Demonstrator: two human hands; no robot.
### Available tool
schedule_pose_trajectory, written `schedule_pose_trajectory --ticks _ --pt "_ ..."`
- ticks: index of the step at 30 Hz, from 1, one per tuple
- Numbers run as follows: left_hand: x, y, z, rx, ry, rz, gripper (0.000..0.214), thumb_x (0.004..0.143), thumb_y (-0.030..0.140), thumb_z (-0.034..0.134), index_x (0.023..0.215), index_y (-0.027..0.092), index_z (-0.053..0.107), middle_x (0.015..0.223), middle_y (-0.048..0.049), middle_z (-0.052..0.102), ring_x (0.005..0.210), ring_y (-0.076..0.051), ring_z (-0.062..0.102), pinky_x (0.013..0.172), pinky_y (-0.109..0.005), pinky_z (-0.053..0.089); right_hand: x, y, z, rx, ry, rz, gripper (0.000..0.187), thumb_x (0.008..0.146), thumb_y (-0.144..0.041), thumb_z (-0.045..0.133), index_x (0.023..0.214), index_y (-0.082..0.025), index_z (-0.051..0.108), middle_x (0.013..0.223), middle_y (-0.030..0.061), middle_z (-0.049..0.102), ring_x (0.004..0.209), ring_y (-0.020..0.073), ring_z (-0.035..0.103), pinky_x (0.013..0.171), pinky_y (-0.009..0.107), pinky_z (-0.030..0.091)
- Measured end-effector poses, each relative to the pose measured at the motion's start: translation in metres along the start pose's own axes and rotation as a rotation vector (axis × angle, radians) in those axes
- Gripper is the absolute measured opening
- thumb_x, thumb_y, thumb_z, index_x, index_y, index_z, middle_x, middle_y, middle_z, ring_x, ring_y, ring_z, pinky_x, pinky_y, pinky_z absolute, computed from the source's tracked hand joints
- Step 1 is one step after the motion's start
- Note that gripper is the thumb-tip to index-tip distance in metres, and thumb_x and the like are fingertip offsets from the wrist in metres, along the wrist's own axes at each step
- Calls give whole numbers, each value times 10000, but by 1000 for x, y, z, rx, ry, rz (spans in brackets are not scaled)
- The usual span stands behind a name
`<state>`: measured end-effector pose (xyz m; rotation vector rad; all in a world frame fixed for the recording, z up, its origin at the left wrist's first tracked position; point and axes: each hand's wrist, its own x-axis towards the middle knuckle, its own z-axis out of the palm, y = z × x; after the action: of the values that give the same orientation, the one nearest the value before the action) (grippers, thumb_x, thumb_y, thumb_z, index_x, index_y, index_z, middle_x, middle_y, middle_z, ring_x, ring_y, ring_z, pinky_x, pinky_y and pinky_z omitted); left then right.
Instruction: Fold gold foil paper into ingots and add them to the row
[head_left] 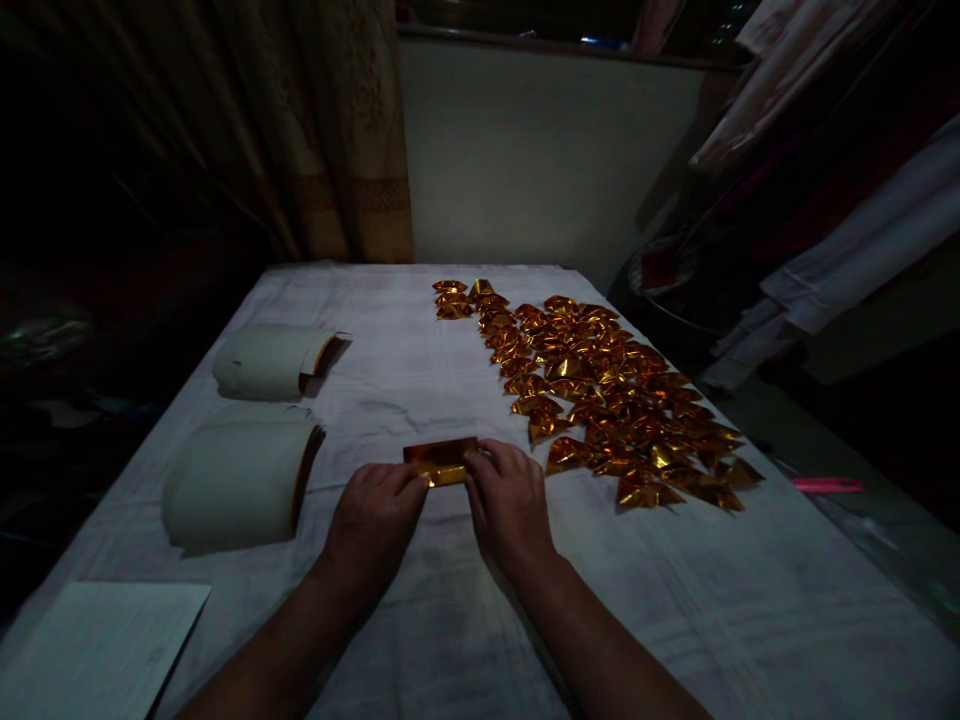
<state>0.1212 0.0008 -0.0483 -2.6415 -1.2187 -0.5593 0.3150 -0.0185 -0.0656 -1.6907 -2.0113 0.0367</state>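
Observation:
A sheet of gold foil paper (441,455), partly folded along its near edge, lies on the cloth-covered table between my two hands. My left hand (379,508) pinches its left end, fingers curled in and thumb on the near fold. At the right end, my right hand (512,500) grips the same sheet between thumb and fingers. Many folded gold foil pieces, pointed at their ends, form a large group (600,390) to the right, spreading toward the far side of the table.
Two curved stacks of pale-backed sheets, a near one (229,485) and a far one (266,362), lie on the left. A white paper (105,645) rests at the front left. Beyond the table are a curtain (337,130), a pale wall (525,150) and hanging clothes (870,240).

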Motion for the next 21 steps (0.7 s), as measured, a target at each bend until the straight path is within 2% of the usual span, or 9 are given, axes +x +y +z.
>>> schedule_pose_trajectory --ticks 2,4,7,9,15,21 --pt "-3 1 3 -34 6 -6 190 931 86 504 959 177 668 917 -74 708 800 -235 620 738 -392 471 -6 -6 0 -21 -24 -122 326 953 -238 584 1272 -206 642 1446 112 558 1334 285 459 1064 455 344" --pt "-5 1 4 -61 14 -5 191 942 111 506 1020 168 671 939 -78 707 831 -239 623 766 -402 482 -12 -12 -1 -18 -114 -196 402 980 -316 552 1365 -208 586 1532 102 474 1419 298 380 1146 512 262" --pt "-8 2 2 -89 32 1 225 954 147 499 1106 149 664 967 -86 705 864 -242 622 793 -413 490 -17 -17 -4 14 -294 -210 508 1009 -394 490 1474 -190 474 1547 98 449 1438 285 376 1201 553 189" --pt "-7 3 0 -80 33 9 231 954 162 500 1113 145 668 963 -90 704 862 -246 621 788 -416 492 -19 -15 -7 28 -360 -185 543 1019 -424 462 1504 -182 427 1561 97 423 1447 277 373 1215 561 173" --pt "-5 2 -3 -31 53 46 233 979 192 478 1060 147 691 920 -87 714 810 -239 620 754 -407 486 -29 2 -14 -50 -339 -42 596 1024 -481 422 1530 -168 385 1606 103 315 1497 278 280 1226 559 165" --pt "-10 4 -4 -28 14 22 232 976 214 509 1110 184 695 985 -81 715 870 -238 630 851 -434 462 -33 4 -16 -96 -357 0 608 1025 -489 400 1545 -178 355 1609 80 296 1497 277 281 1222 561 190"
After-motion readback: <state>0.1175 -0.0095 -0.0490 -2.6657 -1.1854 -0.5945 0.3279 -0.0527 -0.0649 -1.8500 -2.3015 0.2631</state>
